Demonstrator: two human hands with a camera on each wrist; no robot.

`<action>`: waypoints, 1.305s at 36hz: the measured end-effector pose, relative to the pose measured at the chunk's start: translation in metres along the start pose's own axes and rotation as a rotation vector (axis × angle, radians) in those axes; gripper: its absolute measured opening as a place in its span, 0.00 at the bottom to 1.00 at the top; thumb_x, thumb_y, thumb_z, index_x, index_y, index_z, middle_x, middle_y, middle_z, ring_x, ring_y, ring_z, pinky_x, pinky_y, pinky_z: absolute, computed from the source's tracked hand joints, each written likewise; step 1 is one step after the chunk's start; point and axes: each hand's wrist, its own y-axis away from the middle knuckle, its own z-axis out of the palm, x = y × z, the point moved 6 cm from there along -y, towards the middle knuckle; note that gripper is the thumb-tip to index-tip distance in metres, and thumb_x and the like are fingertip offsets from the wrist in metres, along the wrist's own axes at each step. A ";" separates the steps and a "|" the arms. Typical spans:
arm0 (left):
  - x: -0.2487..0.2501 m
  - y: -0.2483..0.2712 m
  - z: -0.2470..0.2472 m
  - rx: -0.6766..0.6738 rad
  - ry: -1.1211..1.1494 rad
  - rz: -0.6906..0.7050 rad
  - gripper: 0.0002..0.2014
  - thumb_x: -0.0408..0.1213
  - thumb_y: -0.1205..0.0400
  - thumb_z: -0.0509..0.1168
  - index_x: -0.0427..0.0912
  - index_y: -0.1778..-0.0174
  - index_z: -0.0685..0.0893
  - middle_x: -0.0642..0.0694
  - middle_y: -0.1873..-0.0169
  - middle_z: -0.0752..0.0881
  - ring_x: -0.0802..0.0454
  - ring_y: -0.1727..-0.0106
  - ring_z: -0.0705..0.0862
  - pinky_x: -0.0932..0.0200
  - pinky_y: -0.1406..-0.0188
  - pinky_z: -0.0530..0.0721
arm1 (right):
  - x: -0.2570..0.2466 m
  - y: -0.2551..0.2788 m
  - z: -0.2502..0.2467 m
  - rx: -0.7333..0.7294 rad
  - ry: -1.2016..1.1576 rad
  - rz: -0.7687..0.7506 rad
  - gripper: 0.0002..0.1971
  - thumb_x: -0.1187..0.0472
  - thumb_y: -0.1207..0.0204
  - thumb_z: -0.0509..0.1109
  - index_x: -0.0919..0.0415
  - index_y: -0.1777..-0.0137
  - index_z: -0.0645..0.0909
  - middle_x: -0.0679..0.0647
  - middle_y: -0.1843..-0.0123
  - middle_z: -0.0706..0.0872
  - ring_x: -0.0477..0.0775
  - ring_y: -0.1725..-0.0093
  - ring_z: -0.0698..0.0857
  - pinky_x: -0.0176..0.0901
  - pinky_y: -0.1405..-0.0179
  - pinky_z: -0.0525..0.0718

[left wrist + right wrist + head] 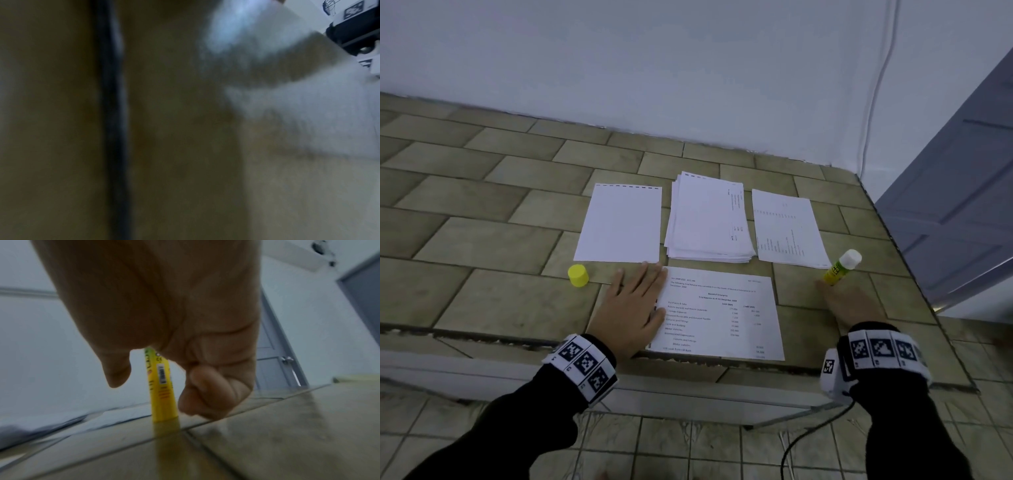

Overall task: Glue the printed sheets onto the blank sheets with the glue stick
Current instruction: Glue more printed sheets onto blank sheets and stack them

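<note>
While the tiled surface [482, 236] carries paper piles at the far side, a printed sheet [719, 315] lies near, pinned by the flat, open left hand [635, 310], likely against sliding. Right hand [854, 306] grips the uncapped glue stick [842, 267] upright; its yellow cap [578, 275] stands left.

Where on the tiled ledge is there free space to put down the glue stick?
Bare tiles lie left of the yellow cap and blank sheet, and behind the papers toward the wall. Around the paper stack and printed sheet it is crowded.
</note>
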 end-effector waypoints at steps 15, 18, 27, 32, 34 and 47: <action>0.005 -0.002 -0.007 -0.051 0.047 -0.031 0.45 0.68 0.20 0.27 0.42 0.14 0.53 0.50 0.14 0.46 0.56 0.14 0.46 0.46 0.16 0.41 | -0.104 -0.026 0.020 0.128 0.170 -0.265 0.22 0.54 0.19 0.68 0.68 0.33 0.72 0.66 0.33 0.76 0.66 0.33 0.76 0.54 0.37 0.76; 0.005 -0.003 -0.007 -0.064 0.044 -0.039 0.48 0.70 0.23 0.21 0.43 0.13 0.52 0.50 0.14 0.45 0.58 0.14 0.44 0.48 0.16 0.39 | -0.103 -0.043 0.031 0.085 0.199 -0.180 0.27 0.51 0.20 0.70 0.69 0.31 0.70 0.67 0.30 0.75 0.67 0.30 0.75 0.57 0.34 0.76; 0.003 -0.001 -0.008 -0.059 0.050 -0.045 0.48 0.70 0.23 0.22 0.44 0.14 0.53 0.50 0.14 0.47 0.58 0.14 0.44 0.48 0.16 0.38 | -0.100 -0.062 0.030 0.077 0.301 -0.165 0.25 0.51 0.20 0.69 0.68 0.32 0.71 0.67 0.31 0.73 0.67 0.30 0.73 0.57 0.34 0.76; 0.002 -0.001 -0.008 -0.049 0.076 -0.047 0.47 0.71 0.22 0.24 0.45 0.14 0.52 0.51 0.14 0.46 0.61 0.15 0.43 0.50 0.17 0.36 | -0.102 -0.069 0.015 0.143 0.141 -0.208 0.18 0.55 0.20 0.68 0.68 0.37 0.77 0.68 0.37 0.81 0.67 0.38 0.81 0.53 0.43 0.79; 0.002 -0.002 -0.009 -0.040 0.093 -0.043 0.46 0.71 0.21 0.25 0.45 0.14 0.53 0.52 0.14 0.45 0.61 0.15 0.43 0.50 0.17 0.36 | -0.104 -0.069 0.005 0.216 0.055 -0.218 0.18 0.56 0.21 0.67 0.68 0.37 0.77 0.68 0.38 0.82 0.67 0.39 0.81 0.54 0.44 0.79; 0.000 -0.003 -0.017 0.155 0.259 0.014 0.38 0.65 0.15 0.37 0.44 0.15 0.57 0.51 0.14 0.48 0.59 0.14 0.40 0.55 0.17 0.39 | -0.133 0.011 -0.039 0.478 -0.204 -0.807 0.13 0.58 0.27 0.75 0.59 0.44 0.82 0.56 0.43 0.83 0.59 0.41 0.79 0.44 0.45 0.71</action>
